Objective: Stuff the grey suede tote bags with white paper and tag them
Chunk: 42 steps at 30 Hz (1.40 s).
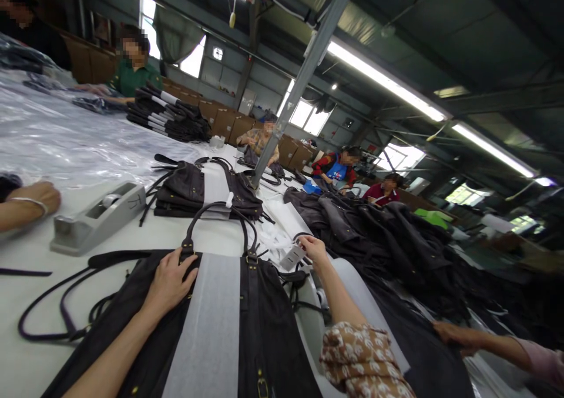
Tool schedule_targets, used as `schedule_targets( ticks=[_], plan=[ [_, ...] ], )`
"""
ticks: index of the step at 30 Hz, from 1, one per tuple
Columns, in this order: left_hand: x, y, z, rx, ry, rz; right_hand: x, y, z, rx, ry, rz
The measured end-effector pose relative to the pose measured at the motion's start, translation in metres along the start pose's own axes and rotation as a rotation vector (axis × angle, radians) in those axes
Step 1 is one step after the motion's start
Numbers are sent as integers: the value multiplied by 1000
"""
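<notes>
A black handbag (268, 321) lies flat in front of me, a strip of white paper (207, 327) running down its middle. Its looped handle (220, 205) stands up at the far end, with a small white piece (230, 199) on it. My left hand (174, 277) rests on the bag beside the handle's base, fingers spread. To the right of the bag, my right hand (314, 250) has its fingers pinched at the dark cord of a white tag (292, 258); the exact grip is partly hidden. A long thin strap (61, 304) loops off the bag's left side.
A grey tape dispenser (99, 216) stands at left, near another person's hand (39, 201). Stacked bags (185, 192) lie beyond mine. Dark bags (374, 233) are heaped at right, where a co-worker's hand (456, 334) touches black material. A metal post (304, 74) rises behind.
</notes>
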State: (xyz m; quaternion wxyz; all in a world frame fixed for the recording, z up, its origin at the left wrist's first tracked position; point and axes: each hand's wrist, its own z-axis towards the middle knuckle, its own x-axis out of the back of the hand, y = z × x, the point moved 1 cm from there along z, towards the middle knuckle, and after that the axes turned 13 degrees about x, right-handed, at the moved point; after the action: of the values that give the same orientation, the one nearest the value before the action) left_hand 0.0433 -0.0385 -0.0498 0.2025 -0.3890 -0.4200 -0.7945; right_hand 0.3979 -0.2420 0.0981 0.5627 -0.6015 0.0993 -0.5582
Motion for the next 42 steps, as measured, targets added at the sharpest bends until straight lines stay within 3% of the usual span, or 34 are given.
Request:
schedule_targets(
  ticks=[6, 12, 16, 22, 26, 31, 35, 39, 42],
  plan=[
    [-2, 0, 0, -3, 10, -35, -1, -21, 3, -46, 3, 176],
    [-4, -1, 1, 3, 33, -85, 5, -49, 12, 35, 13, 311],
    [-3, 0, 2, 24, 42, -123, 9, -76, 14, 82, -56, 380],
    [5, 5, 7, 110, 76, -348, 1, -105, -7, 118, -141, 373],
    [25, 12, 11, 273, 125, -632, -15, -128, -36, 99, -186, 575],
    [48, 23, 15, 455, -37, -976, -47, -162, -77, 27, -454, 738],
    [52, 28, 17, 472, -237, -1292, -67, -176, -97, 4, -552, 712],
    [56, 31, 17, 496, -337, -1460, -79, -178, -104, -3, -620, 645],
    [64, 37, 15, 407, -471, -1578, -92, -177, -112, -22, -753, 587]
  ],
)
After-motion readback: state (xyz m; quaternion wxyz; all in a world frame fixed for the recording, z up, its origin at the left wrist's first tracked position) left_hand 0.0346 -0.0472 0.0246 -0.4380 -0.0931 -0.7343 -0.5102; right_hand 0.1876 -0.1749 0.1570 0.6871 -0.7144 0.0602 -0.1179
